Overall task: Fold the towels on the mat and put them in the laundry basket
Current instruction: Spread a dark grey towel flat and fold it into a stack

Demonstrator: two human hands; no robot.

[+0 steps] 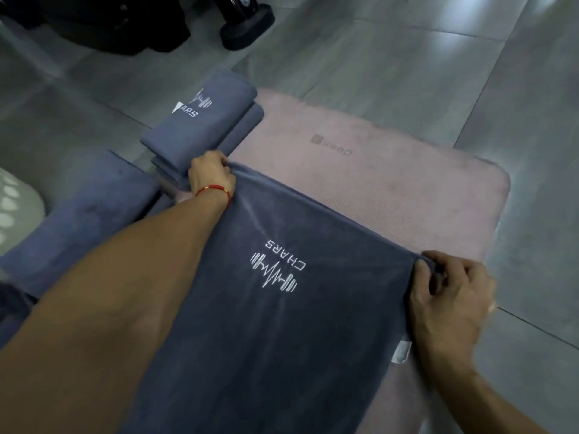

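Note:
A dark blue towel (282,324) with a white CHARS logo lies spread on the pink mat (391,170). My left hand (210,175), with a red string at the wrist, grips the towel's far left corner. My right hand (451,296) pinches its far right corner, fingers curled round the edge. A stack of folded blue towels (203,120) sits at the mat's far left corner. Another blue towel (84,211) lies on the floor to the left. The white laundry basket (17,202) shows only partly at the left edge.
Grey floor tiles (470,73) surround the mat. Black equipment with a round foot (247,26) stands at the top. A white label (402,352) hangs from the towel's right edge below my right hand.

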